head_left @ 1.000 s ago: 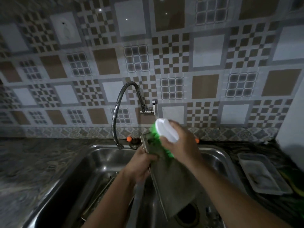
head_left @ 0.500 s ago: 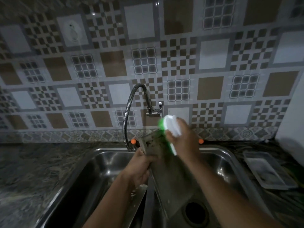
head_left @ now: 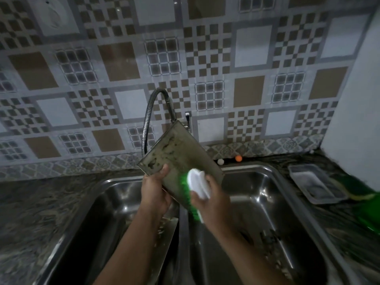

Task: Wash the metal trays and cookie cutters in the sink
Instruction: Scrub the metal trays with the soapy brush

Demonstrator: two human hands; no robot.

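Note:
A flat, stained metal tray (head_left: 181, 153) is held tilted above the divider of the double sink (head_left: 265, 173). My left hand (head_left: 155, 188) grips its lower left edge, thumb on the face. My right hand (head_left: 211, 196) grips a scrub brush (head_left: 197, 186) with a white handle and green bristles, pressed on the tray's lower right part. Another metal tray (head_left: 166, 229) lies in the left basin under my left forearm. No cookie cutters can be made out.
A flexible faucet (head_left: 150, 112) arches behind the tray from the tiled wall. A clear plastic container (head_left: 316, 182) sits on the dark counter at right, with a blurred green object (head_left: 368, 210) beside it. A white ball (head_left: 220, 161) and an orange ball (head_left: 238, 158) lie behind the sink.
The tray has swung up from hanging into the right basin to a raised tilt showing its stained face. The brush has moved from the tray's top end down to its lower edge.

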